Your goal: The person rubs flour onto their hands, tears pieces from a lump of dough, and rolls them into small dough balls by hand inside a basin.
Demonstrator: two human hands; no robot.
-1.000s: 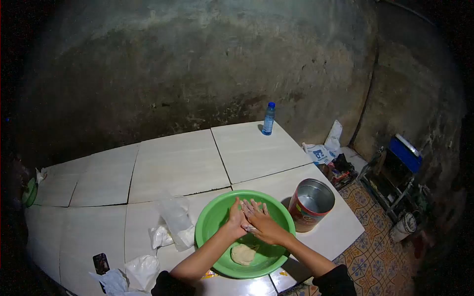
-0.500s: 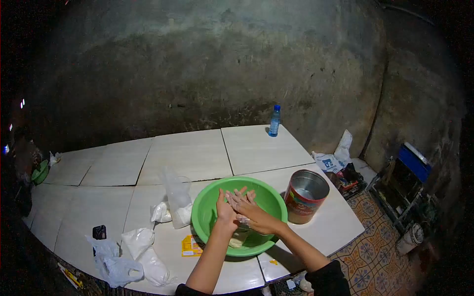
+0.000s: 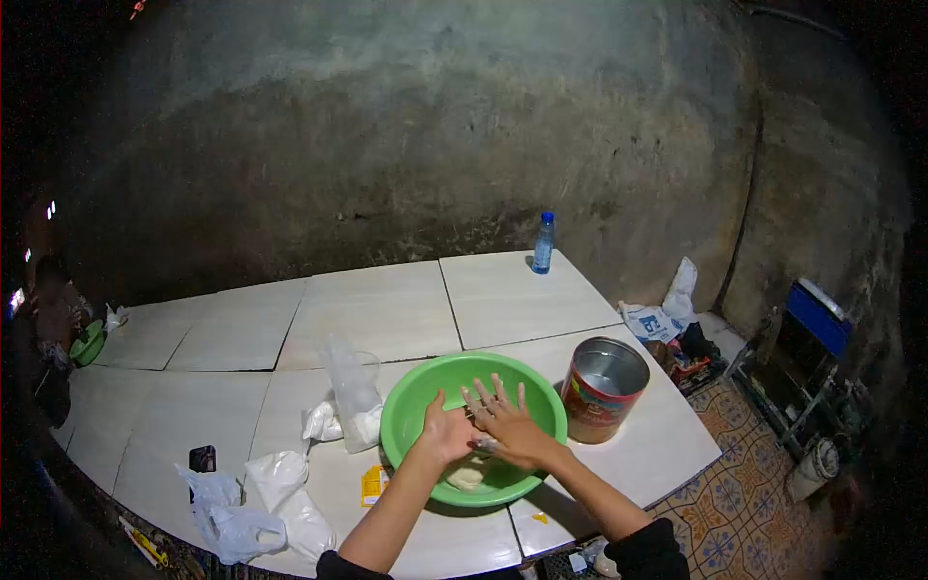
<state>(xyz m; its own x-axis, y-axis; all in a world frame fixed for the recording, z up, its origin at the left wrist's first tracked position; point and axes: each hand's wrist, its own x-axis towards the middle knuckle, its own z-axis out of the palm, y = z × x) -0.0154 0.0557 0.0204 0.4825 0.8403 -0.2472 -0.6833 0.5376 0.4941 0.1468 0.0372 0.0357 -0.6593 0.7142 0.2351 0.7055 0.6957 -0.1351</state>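
Both hands are over a green basin (image 3: 401,387) on the white tiled table (image 3: 377,309). My left hand (image 3: 448,432) is palm up with its fingers apart, nothing held in it. My right hand (image 3: 507,425), its spread fingers smeared white, is palm down beside the left one, their fingers close together or touching. Beneath them in the basin lies a pale lump of dough (image 3: 467,476), partly hidden by my hands. A red tin (image 3: 601,391) stands open just right of the basin.
Left of the basin are a clear plastic jug (image 3: 350,387), white bags (image 3: 280,478), a yellow packet (image 3: 371,485) and a phone (image 3: 202,459). A blue-capped bottle (image 3: 543,246) stands at the back. A person (image 3: 58,309) is at the far left.
My hands, pressed together one second ago, have opened, with the right fingers now spread. The view has shifted, showing more of the table's left side.
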